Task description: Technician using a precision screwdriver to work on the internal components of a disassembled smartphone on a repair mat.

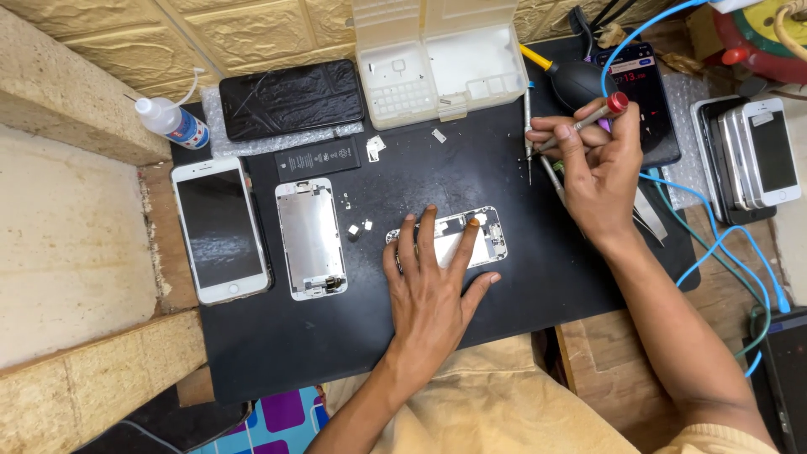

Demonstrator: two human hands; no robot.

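Your work lies on a black mat (471,319) over a wooden bench, with a pale stone-patterned wall beyond your fingertips. Your left hand (433,282) is spread flat, fingers pressing down on the opened phone body (471,238), which lies crosswise on the mat directly under that hand. Your right hand (593,172) is up and to the right of it, fingers pinched together around a red-capped screwdriver (588,118) (a second thin tool (528,134) sticks out beyond the fingertips).

Left of your left hand lie a detached screen panel (310,238) and, further out, a white phone (220,229) right at the mat's left edge. Beyond your fingers sit a black battery (319,158), a cracked dark phone (291,97) and a clear parts box (441,63). Small loose parts (360,229) dot the mat between the panel and the phone body.

Right of your right hand, a blue cable (714,240) loops off the mat's edge beside a stack of phones (752,155). The barest stretch of mat is nearest you, below your left wrist.
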